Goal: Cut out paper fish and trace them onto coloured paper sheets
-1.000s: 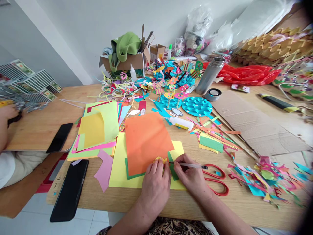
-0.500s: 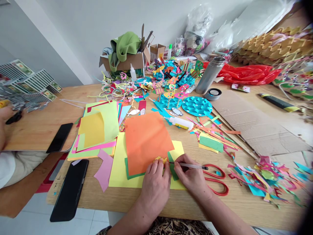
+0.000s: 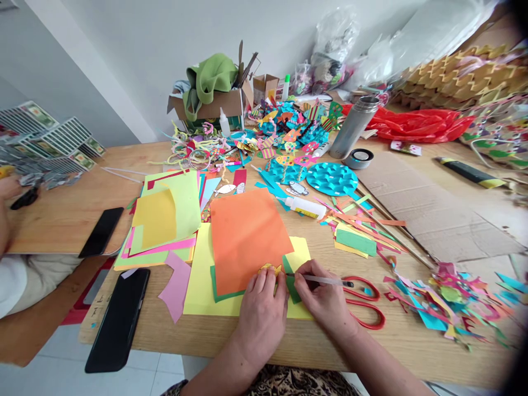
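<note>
My right hand (image 3: 324, 294) grips a slim translucent pen (image 3: 324, 280), its tip at the lower right edge of an orange paper sheet (image 3: 249, 236). With fingers lying flat and close together, my left hand (image 3: 264, 311) presses down a small yellow paper cutout (image 3: 270, 268), fish-like in outline and mostly hidden under the fingertips. Under the orange sheet lie green paper (image 3: 220, 291) and a larger yellow sheet (image 3: 198, 286). Red-handled scissors (image 3: 377, 316) rest just right of my right hand, their blades out of sight.
Left are stacked coloured papers (image 3: 185, 203) and a black phone (image 3: 117, 324). A glue bottle (image 3: 305, 208), paper scraps (image 3: 449, 300), a steel flask (image 3: 355, 126) and cardboard (image 3: 437, 203) lie ahead and right. Another person's arm (image 3: 37, 330) is at far left.
</note>
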`<state>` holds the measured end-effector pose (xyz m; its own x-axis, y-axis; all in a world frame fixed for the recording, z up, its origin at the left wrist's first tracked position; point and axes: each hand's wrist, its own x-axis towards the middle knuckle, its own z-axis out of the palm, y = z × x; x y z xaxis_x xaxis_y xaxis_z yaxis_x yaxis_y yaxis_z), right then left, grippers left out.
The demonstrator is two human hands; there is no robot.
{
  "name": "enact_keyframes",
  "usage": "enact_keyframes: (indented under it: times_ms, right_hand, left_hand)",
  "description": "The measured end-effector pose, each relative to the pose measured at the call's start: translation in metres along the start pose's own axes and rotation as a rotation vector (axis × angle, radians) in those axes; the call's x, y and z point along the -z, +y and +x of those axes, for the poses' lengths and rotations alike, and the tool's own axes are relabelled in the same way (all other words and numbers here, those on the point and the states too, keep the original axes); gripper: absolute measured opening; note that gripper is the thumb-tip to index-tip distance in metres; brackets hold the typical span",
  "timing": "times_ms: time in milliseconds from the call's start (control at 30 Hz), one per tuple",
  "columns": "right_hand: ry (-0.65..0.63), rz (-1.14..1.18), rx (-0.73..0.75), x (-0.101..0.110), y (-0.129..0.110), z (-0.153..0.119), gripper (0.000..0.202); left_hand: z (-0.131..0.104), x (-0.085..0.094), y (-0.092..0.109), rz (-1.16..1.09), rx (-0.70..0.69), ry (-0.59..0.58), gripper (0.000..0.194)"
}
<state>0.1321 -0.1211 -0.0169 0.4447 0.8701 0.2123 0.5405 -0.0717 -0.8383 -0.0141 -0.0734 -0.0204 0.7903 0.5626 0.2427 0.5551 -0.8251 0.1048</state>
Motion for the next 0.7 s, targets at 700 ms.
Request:
enact_keyframes:
  times_ms: [700]
  right_hand:
    - [-0.13,0.266,-0.125,0.008,-0.016,0.03,0.015]
  left_hand:
    - [-0.008,-0.011,0.014,0.011,0.097,0.09,0.04]
